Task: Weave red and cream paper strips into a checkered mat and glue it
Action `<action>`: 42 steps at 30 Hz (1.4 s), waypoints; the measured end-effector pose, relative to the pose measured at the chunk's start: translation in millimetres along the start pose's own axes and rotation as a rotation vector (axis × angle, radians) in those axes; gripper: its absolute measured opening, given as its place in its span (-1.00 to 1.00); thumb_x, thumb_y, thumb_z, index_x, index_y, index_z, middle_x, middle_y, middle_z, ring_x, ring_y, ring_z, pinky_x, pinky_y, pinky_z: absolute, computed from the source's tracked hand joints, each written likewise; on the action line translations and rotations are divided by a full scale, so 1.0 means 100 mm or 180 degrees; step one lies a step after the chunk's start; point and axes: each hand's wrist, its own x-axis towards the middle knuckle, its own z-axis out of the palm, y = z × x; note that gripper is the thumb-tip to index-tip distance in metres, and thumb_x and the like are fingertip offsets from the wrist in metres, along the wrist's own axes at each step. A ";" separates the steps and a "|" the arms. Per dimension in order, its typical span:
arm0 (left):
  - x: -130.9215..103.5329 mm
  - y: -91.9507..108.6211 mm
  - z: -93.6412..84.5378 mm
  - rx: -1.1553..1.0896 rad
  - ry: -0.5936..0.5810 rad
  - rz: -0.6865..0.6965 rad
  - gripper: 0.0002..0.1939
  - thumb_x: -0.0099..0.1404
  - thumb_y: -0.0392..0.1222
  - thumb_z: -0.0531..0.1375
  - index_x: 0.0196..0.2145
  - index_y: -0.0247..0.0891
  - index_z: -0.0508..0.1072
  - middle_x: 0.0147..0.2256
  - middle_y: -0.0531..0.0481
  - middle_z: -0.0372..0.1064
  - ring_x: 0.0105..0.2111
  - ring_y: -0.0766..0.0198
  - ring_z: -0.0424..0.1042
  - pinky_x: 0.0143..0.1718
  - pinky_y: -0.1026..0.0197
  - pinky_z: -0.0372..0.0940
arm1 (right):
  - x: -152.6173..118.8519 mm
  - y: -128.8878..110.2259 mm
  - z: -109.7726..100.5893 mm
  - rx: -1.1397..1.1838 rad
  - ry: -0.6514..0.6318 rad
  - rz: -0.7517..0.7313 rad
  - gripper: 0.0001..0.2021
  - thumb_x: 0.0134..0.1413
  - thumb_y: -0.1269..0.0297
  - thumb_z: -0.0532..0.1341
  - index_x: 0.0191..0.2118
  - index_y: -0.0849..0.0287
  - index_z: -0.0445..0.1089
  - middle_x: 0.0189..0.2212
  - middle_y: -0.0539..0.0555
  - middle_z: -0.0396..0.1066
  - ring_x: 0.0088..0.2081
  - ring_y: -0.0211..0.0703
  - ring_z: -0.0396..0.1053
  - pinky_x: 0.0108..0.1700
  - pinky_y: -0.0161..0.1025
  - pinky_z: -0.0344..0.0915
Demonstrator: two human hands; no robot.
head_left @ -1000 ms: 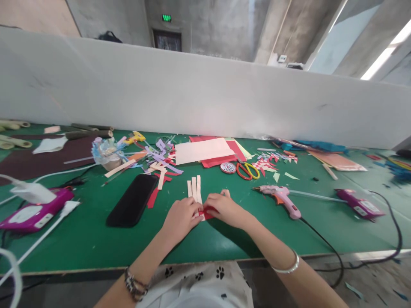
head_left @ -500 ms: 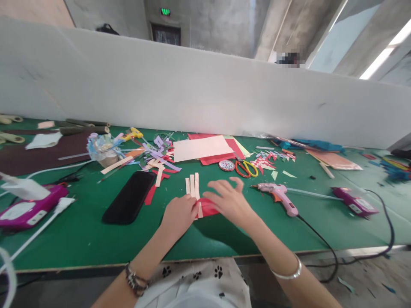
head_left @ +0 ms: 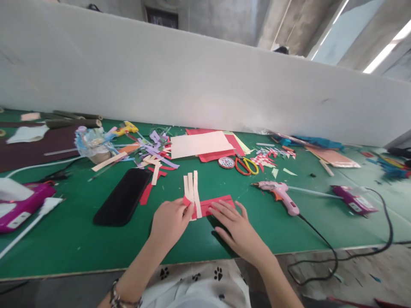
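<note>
Red paper strips [head_left: 219, 201] lie crosswise on the green table, with several pale cream paper strips [head_left: 190, 185] crossing them upright at their left end. My left hand [head_left: 171, 219] pinches the left end of the red paper, a red tip showing between thumb and finger. Flat on the right part of the red strips rests my right hand [head_left: 233, 226], fingers spread. Just beyond my hands lie scissors [head_left: 246, 166] with red and yellow handles and a round case of beads [head_left: 226, 162].
A pink glue gun [head_left: 278, 192] with its cord lies at right, near a purple power block [head_left: 353, 200]. At left are a black phone [head_left: 123, 196] and another power block [head_left: 27, 205]. Cream and red sheets [head_left: 201, 144] and paper scraps [head_left: 157, 149] lie farther back, before a white partition [head_left: 205, 81].
My right hand has come down from above and now lies flat on the red strips, which are spread out to the right. My left hand has shifted slightly left.
</note>
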 end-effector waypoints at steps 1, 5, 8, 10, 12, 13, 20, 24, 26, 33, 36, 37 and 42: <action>-0.01 -0.01 0.01 0.0032 0.0046 -0.0001 -0.55 0.31 -0.13 -0.07 -0.65 -0.26 0.39 -0.61 -0.04 0.37 -0.54 0.22 0.35 -0.50 0.26 0.09 | 0.01 -0.05 0.03 0.0032 -0.0069 -0.0003 -0.61 0.23 0.20 -0.04 0.15 0.02 0.12 0.12 0.10 0.20 0.16 -0.09 0.09 0.18 0.07 -0.22; -0.02 -0.05 0.02 -0.0130 0.0018 -0.0176 -0.62 0.28 -0.14 -0.06 -0.56 -0.24 0.43 -0.57 -0.02 0.41 -0.54 0.23 0.37 -0.53 0.28 0.09 | 0.00 -0.11 0.06 0.0198 -0.0032 0.0123 -0.65 0.23 0.21 -0.04 0.12 0.01 0.17 0.08 0.10 0.27 0.10 -0.10 0.17 0.19 0.11 -0.34; -0.02 -0.07 0.01 -0.0512 -0.0049 -0.0220 -0.71 0.26 -0.18 -0.03 -0.47 -0.21 0.45 -0.46 0.01 0.45 -0.46 0.22 0.40 -0.48 0.29 0.12 | -0.04 -0.05 0.04 0.0220 0.0047 0.0183 -0.69 0.21 0.21 -0.02 0.05 -0.02 0.24 0.04 0.07 0.30 0.04 -0.12 0.24 0.18 0.10 -0.32; -0.03 -0.09 0.00 -0.0755 -0.0077 -0.0215 -0.73 0.25 -0.19 -0.03 -0.46 -0.18 0.44 -0.44 0.03 0.45 -0.43 0.23 0.40 -0.47 0.31 0.14 | -0.07 0.06 0.00 0.0057 0.0284 0.0374 -0.72 0.20 0.22 -0.01 -0.02 -0.02 0.30 0.00 0.06 0.33 0.01 -0.12 0.26 0.15 0.07 -0.23; -0.04 -0.10 0.00 -0.0959 -0.0079 -0.0204 -0.72 0.25 -0.18 -0.03 -0.47 -0.17 0.44 -0.44 0.05 0.44 -0.42 0.26 0.40 -0.46 0.33 0.16 | -0.12 0.24 -0.06 -0.0301 0.0791 0.0848 -0.73 0.18 0.23 -0.01 -0.07 0.02 0.33 -0.05 0.08 0.35 -0.01 -0.09 0.26 0.10 0.03 -0.09; -0.05 -0.11 0.00 -0.1055 -0.0066 -0.0197 -0.72 0.25 -0.17 -0.04 -0.46 -0.17 0.43 -0.44 0.06 0.43 -0.42 0.27 0.39 -0.44 0.33 0.17 | -0.15 0.36 -0.10 -0.0550 0.1085 0.1191 -0.72 0.17 0.21 -0.01 -0.08 0.07 0.34 -0.07 0.13 0.35 -0.02 -0.05 0.26 0.05 0.01 0.00; -0.08 -0.18 0.01 -0.1587 -0.0032 0.0113 -0.74 0.29 -0.14 -0.06 -0.45 -0.22 0.33 -0.43 0.03 0.35 -0.43 0.31 0.35 -0.41 0.31 0.19 | -0.42 1.22 -0.23 -0.1589 0.0924 0.3127 -0.52 0.06 0.04 0.03 -0.05 0.36 0.26 -0.22 0.34 0.33 -0.19 0.19 0.27 -0.30 -0.08 0.20; -0.08 -0.20 0.01 -0.1634 0.0063 0.0134 -0.75 0.29 -0.14 -0.06 -0.47 -0.23 0.31 -0.44 0.03 0.32 -0.44 0.31 0.33 -0.41 0.30 0.20 | -0.46 1.44 -0.22 -0.1529 0.0607 0.2875 -0.57 0.06 0.04 0.02 -0.13 0.34 0.26 -0.26 0.32 0.34 -0.19 0.13 0.29 -0.26 -0.10 0.22; -0.08 -0.20 0.00 -0.1645 0.0081 0.0112 -0.75 0.28 -0.14 -0.05 -0.48 -0.23 0.31 -0.47 0.03 0.32 -0.46 0.30 0.32 -0.42 0.29 0.19 | -0.46 1.46 -0.25 -0.1404 0.0594 0.2870 -0.55 0.05 0.00 0.02 -0.13 0.33 0.25 -0.27 0.30 0.36 -0.19 0.10 0.32 -0.26 -0.12 0.23; -0.11 -0.21 0.00 -0.1941 -0.0132 0.0073 -0.74 0.32 -0.15 -0.05 -0.45 -0.22 0.32 -0.42 0.04 0.32 -0.40 0.31 0.34 -0.37 0.32 0.20 | -0.40 1.23 -0.38 -0.0882 0.0526 0.3419 -0.42 -0.01 -0.17 -0.02 -0.07 0.25 0.22 -0.33 0.26 0.42 -0.35 0.11 0.39 -0.42 -0.16 0.22; -0.12 -0.21 -0.01 -0.2107 -0.0292 0.0222 -0.74 0.33 -0.13 -0.05 -0.40 -0.22 0.36 -0.36 0.01 0.33 -0.36 0.30 0.35 -0.32 0.32 0.22 | -0.35 0.97 -0.37 -0.0770 0.0950 0.3313 -0.48 0.03 -0.12 -0.03 -0.10 0.23 0.23 -0.36 0.23 0.42 -0.36 0.08 0.39 -0.44 -0.19 0.20; -0.12 -0.21 -0.02 -0.2133 -0.0326 0.0267 -0.74 0.33 -0.13 -0.06 -0.38 -0.22 0.37 -0.35 0.00 0.34 -0.34 0.29 0.36 -0.31 0.31 0.22 | -0.33 0.87 -0.35 -0.0752 0.1084 0.3114 -0.50 0.04 -0.11 -0.02 -0.11 0.23 0.23 -0.34 0.22 0.41 -0.34 0.07 0.38 -0.43 -0.19 0.20; -0.10 -0.19 -0.02 -0.1891 -0.0284 0.0100 -0.74 0.32 -0.13 -0.07 -0.41 -0.22 0.34 -0.42 0.03 0.34 -0.40 0.29 0.35 -0.36 0.30 0.20 | -0.17 0.43 -0.17 -0.0818 0.0984 0.1824 -0.55 0.10 -0.03 0.00 -0.03 0.19 0.18 -0.20 0.21 0.36 -0.29 -0.02 0.36 -0.45 -0.25 0.20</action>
